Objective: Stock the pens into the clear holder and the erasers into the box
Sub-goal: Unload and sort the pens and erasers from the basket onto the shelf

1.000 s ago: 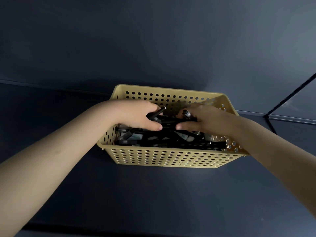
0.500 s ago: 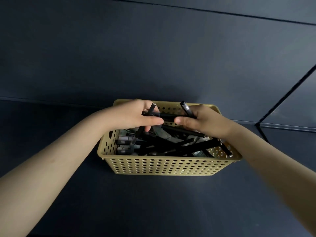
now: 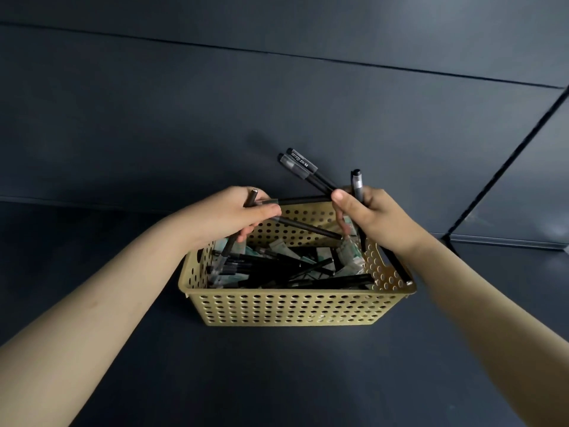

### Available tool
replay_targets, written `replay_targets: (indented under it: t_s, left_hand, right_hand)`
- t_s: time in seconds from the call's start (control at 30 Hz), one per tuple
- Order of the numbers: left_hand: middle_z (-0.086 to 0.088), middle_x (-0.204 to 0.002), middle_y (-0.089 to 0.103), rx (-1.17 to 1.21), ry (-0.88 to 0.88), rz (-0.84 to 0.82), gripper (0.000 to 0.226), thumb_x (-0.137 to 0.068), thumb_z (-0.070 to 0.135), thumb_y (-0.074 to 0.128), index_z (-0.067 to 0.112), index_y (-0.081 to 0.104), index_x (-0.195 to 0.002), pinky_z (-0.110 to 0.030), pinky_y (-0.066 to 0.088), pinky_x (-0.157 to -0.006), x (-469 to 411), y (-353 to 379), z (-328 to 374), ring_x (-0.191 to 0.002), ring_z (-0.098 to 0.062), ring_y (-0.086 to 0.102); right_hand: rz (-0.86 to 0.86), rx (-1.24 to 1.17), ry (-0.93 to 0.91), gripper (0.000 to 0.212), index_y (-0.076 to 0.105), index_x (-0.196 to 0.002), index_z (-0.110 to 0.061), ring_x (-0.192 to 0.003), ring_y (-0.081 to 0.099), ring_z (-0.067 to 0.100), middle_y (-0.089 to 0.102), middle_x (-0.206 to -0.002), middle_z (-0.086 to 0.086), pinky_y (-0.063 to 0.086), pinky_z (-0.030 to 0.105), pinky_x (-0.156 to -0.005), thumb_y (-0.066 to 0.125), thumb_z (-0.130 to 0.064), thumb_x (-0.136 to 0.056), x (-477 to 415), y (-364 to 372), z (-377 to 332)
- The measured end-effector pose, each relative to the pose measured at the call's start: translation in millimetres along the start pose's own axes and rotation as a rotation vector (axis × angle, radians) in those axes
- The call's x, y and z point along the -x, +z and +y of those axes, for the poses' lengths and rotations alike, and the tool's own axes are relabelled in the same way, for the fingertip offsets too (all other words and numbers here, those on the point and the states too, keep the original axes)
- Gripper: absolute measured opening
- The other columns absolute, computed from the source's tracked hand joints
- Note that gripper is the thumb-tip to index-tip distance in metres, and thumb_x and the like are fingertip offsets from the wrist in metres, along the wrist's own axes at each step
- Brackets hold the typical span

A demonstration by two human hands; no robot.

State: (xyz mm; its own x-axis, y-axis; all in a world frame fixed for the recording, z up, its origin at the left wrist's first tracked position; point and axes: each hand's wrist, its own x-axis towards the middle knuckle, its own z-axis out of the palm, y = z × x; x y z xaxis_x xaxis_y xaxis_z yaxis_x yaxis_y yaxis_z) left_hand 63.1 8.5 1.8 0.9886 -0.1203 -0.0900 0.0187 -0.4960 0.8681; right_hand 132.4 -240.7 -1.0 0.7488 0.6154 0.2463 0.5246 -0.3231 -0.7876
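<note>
A yellow perforated basket (image 3: 292, 306) sits on the dark surface, filled with black pens (image 3: 308, 274) and pale wrapped erasers (image 3: 349, 252). My left hand (image 3: 234, 215) hovers above the basket's far left corner, shut on a few black pens that stick out to the right and downward. My right hand (image 3: 374, 218) is above the far right corner, shut on several black pens (image 3: 303, 164) fanning up and to the left, one standing nearly upright. No clear holder or box is in view.
The basket stands on a dark blue-grey surface (image 3: 277, 380) with a dark wall behind. A seam line runs diagonally at the right (image 3: 505, 161). A flat dark panel edge lies at the far right (image 3: 508, 240).
Both hands have risen out of the basket, each lifting black pens. The right hand's pens now fan upward above the basket's far rim.
</note>
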Motion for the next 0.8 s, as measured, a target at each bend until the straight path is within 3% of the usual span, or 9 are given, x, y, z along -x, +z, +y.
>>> replay_targets:
  t_s: [0.13, 0.37, 0.57, 0.67, 0.8]
  left_hand:
    - [0.007, -0.062, 0.046, 0.054, 0.034, 0.076, 0.02, -0.095, 0.032, 0.059, 0.014, 0.066, -0.101, -0.023, 0.039, -0.053, 3, -1, 3, -0.054, -0.007, 0.042]
    - [0.007, -0.064, 0.039, 0.286, 0.036, 0.339, 0.021, -0.098, 0.031, 0.056, 0.017, 0.071, -0.098, -0.017, 0.033, -0.047, 6, -2, 6, -0.051, -0.005, 0.034]
    - [0.009, -0.059, 0.036, 0.462, 0.113, 0.505, 0.023, -0.095, 0.034, 0.061, 0.013, 0.072, -0.093, -0.018, 0.033, -0.048, 4, 10, 18, -0.05, -0.008, 0.032]
    - [0.007, -0.063, 0.037, 0.53, 0.19, 0.536, 0.025, -0.091, 0.034, 0.067, 0.01, 0.072, -0.094, -0.021, 0.032, -0.051, 2, 18, 32, -0.052, -0.008, 0.033]
    - [0.006, -0.065, 0.036, 0.648, 0.33, 0.536, 0.019, -0.093, 0.031, 0.065, 0.015, 0.075, -0.089, -0.022, 0.025, -0.05, 2, 36, 64, -0.058, -0.011, 0.026]
  right_hand:
    - [0.069, -0.041, 0.005, 0.053, 0.053, -0.069, 0.001, -0.06, 0.051, 0.008, 0.056, -0.059, 0.011, 0.041, 0.013, -0.071, 0.043, -0.04, -0.101, 4, -1, -5]
    - [0.258, -0.101, 0.044, 0.061, 0.054, -0.074, 0.002, -0.068, 0.05, 0.039, 0.053, -0.062, 0.02, 0.045, 0.041, -0.078, 0.041, -0.05, -0.101, 10, -5, -10]
    - [0.468, -0.233, 0.102, 0.048, 0.056, -0.082, -0.005, -0.059, 0.049, 0.015, 0.054, -0.06, 0.005, 0.045, 0.016, -0.061, 0.041, -0.046, -0.102, 22, -5, -25]
    - [0.563, -0.292, 0.124, 0.043, 0.055, -0.083, -0.009, -0.053, 0.049, 0.013, 0.054, -0.061, 0.005, 0.045, 0.015, -0.054, 0.043, -0.045, -0.102, 32, -12, -31]
    - [0.646, -0.303, 0.134, 0.044, 0.054, -0.076, -0.015, -0.052, 0.05, 0.014, 0.057, -0.06, 0.001, 0.045, 0.019, -0.057, 0.041, -0.048, -0.101, 55, -28, -32]
